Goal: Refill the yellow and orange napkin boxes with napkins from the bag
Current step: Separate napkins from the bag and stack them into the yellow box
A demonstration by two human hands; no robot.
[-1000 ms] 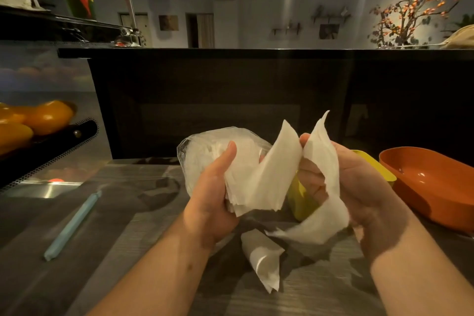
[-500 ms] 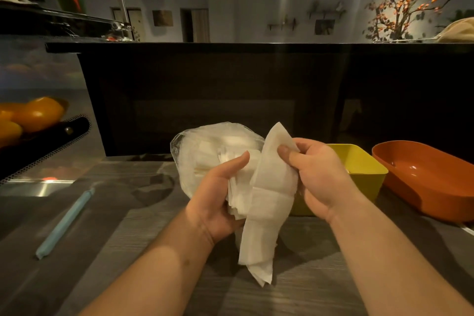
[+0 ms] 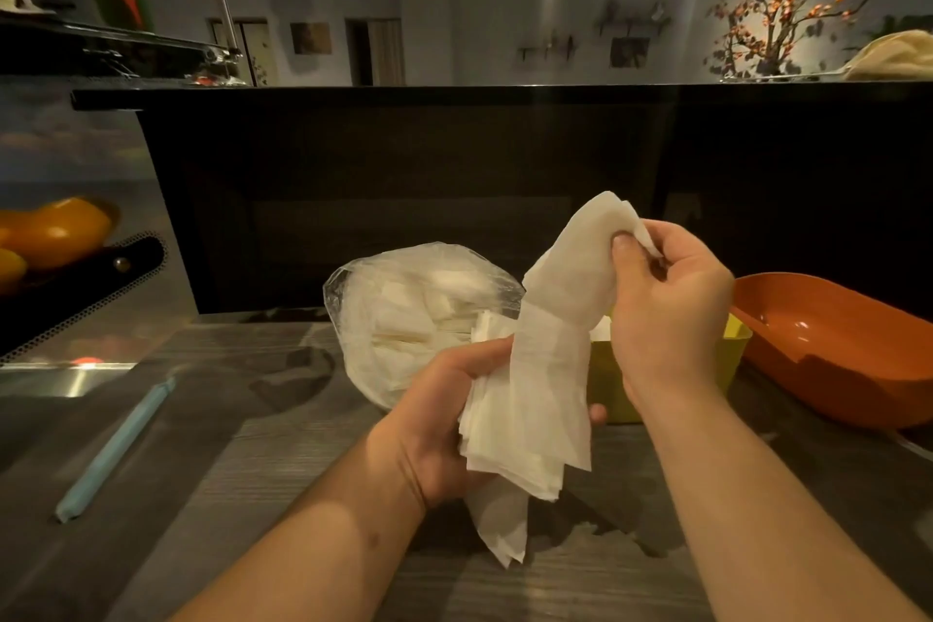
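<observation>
head view: the only camera, looking down at a grey table [image 3: 242, 480] in front of a dark counter.
left hand [image 3: 444, 419]: lower centre of the frame; its fingers are curled round the mouth of the bag and a stack of napkins, gripping both together.
right hand [image 3: 666, 318]: raised at centre right; thumb and fingers pinch the top end of one loose napkin [image 3: 570, 263].
bag [image 3: 404, 313]: clear plastic, centre of the frame, full of white paper; I cannot tell whether it rests on the table.
napkins [image 3: 525, 419]: they fan out of the bag mouth over the left hand, and the lowest tip hangs near the table.
yellow box [image 3: 734, 343]: right of centre, mostly hidden behind the right hand; its contents cannot be told.
orange box [image 3: 833, 349]: right edge, just beside the yellow box; the part of its inside that shows holds no napkins.
other things: a blue pen [image 3: 116, 450] at lower left, fruit [image 3: 55, 230] at the left edge.
step in hand: most likely drawing a napkin free of the stack to drop into the yellow box.
doing it well: keep the left grip firm on the stack and bag, and pull the sheet up and rightward in one smooth line so it neither tears nor drags neighbours out.
risk: the dangling lower sheets may slip to the table.
</observation>
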